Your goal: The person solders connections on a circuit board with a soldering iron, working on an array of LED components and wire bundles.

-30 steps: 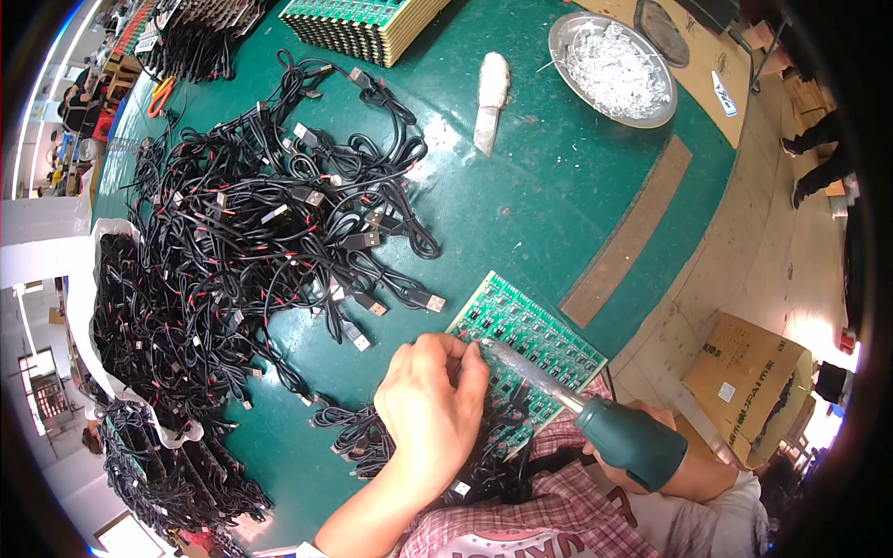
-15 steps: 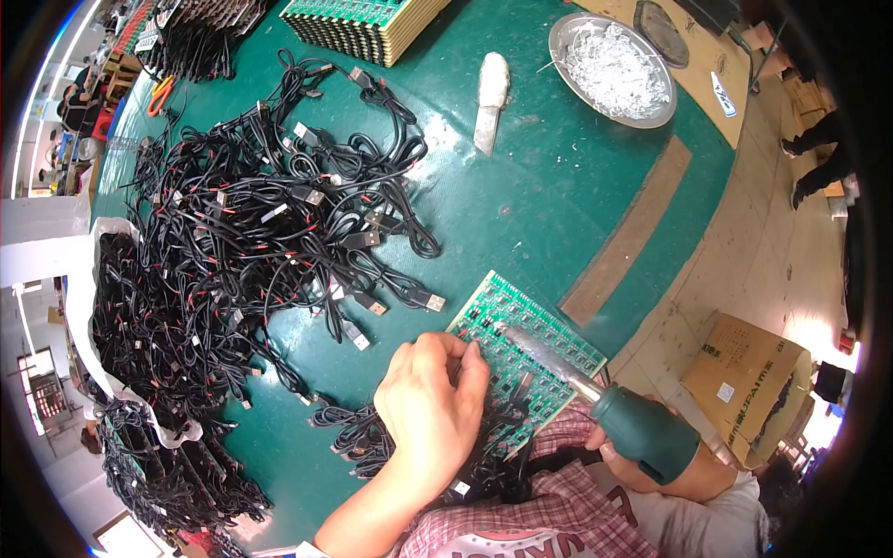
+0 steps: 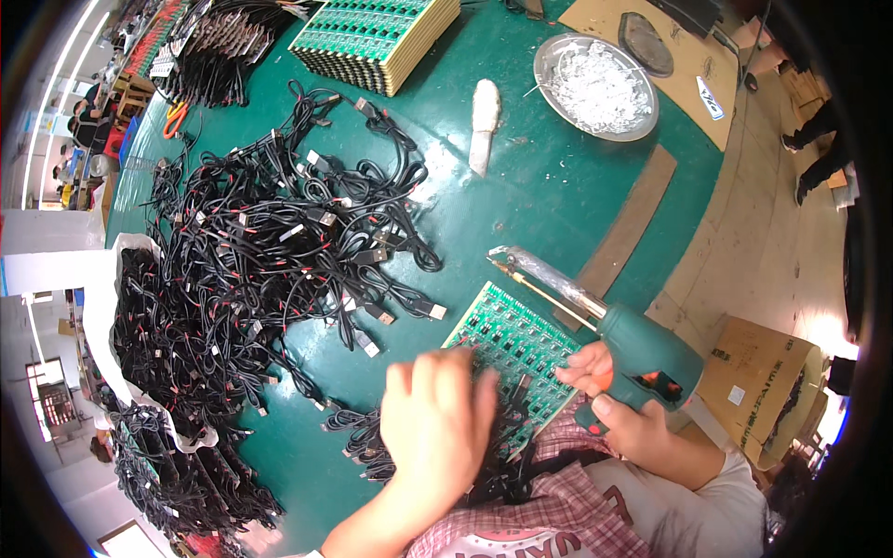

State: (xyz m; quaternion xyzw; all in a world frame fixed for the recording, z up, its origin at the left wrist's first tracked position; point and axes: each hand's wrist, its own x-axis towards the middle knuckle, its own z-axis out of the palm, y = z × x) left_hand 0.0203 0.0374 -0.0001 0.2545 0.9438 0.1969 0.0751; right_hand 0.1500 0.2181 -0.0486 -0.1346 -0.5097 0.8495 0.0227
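A green printed circuit board lies tilted at the table's near edge, with black cables across its near part. My left hand is over the board's left corner, back upward. Its fingers are curled and their tips are hidden, so anything in them does not show. My right hand grips a dark green soldering gun by its handle. The gun's metal barrel points up and left, its tip beyond the board's far edge and apart from it. Beside my left hand lies a small bunch of black USB cables.
A large heap of black USB cables covers the table's left side. Farther off are stacked circuit boards, a knife with a wrapped handle and a metal dish of whitish bits. A flat brown strip lies at the right. A cardboard box stands beyond.
My right hand has lifted the soldering gun's tip off the board, up and away from me. My left hand has moved slightly nearer to me. The view has shifted a little.
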